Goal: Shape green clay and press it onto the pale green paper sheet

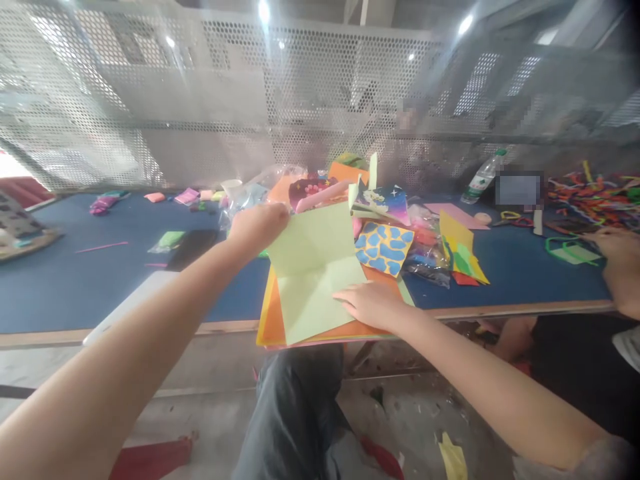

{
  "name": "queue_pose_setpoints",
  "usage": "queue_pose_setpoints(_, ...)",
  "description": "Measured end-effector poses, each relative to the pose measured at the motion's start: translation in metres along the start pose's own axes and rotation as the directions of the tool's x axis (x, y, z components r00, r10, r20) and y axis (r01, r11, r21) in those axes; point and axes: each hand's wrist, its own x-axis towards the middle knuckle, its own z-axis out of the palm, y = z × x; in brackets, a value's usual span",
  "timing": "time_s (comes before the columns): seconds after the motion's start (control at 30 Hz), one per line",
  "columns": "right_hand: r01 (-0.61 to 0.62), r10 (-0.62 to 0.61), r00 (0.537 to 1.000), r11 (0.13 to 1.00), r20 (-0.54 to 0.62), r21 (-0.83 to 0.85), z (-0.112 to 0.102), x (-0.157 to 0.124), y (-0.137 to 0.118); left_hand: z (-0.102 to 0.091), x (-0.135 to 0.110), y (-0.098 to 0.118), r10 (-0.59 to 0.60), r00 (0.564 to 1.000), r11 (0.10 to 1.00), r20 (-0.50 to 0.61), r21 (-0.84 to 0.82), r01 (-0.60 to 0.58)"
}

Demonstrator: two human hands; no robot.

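Note:
A creased sheet of pale green paper (pixel 313 270) lies partly unfolded on a stack of orange paper (pixel 273 320), which overhangs the near table edge. My left hand (pixel 257 227) grips the sheet's upper left corner and lifts it a little, with the fingertips hidden behind the paper. My right hand (pixel 370 303) rests flat on the sheet's lower right part, fingers extended. Just beyond it lies a yellow sheet with blue patches (pixel 384 248), next to a starry printed paper (pixel 380 203).
The blue tabletop (pixel 100 287) holds modelling clay, plastic bags and paper scraps. A plastic bottle (pixel 483 177), scissors (pixel 510 219) and a heap of pipe cleaners (pixel 595 200) lie at the back right. A co-worker's hand (pixel 617 257) is at the right edge. Perforated metal screens (pixel 320 87) stand behind.

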Motion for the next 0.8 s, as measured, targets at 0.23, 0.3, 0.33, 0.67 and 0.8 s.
queue_pose_setpoints(0.23, -0.020, 0.024, 0.999, 0.995, -0.040, 0.095, 0.004, 0.008, -0.002, 0.003, 0.017, -0.006, -0.054, 0.998, 0.995, 0.041, -0.086, 0.057)
queue_pose_setpoints(0.3, -0.019, 0.024, 0.999, 0.994, -0.046, 0.104, 0.006, 0.010, -0.002, 0.002, 0.015, -0.002, -0.037, 0.998, 0.998, 0.048, -0.049, 0.040)
queue_pose_setpoints(0.33, -0.018, 0.023, 0.999, 0.994, -0.048, 0.107, 0.007, 0.012, -0.002, 0.001, 0.014, 0.000, -0.030, 0.998, 0.999, 0.054, -0.026, 0.031)
queue_pose_setpoints(0.67, 0.246, -0.007, 0.836, 0.899, -0.549, 0.363, -0.009, 0.006, -0.004, 0.018, -0.065, 0.000, 0.475, 0.825, 0.870, 0.307, -0.020, -0.493)
queue_pose_setpoints(0.8, 0.293, 0.268, 0.830, 0.535, -0.489, 0.792, -0.008, -0.009, 0.004, 0.050, -0.100, -0.017, 0.659, 0.676, 0.752, 0.330, -0.254, -0.608)
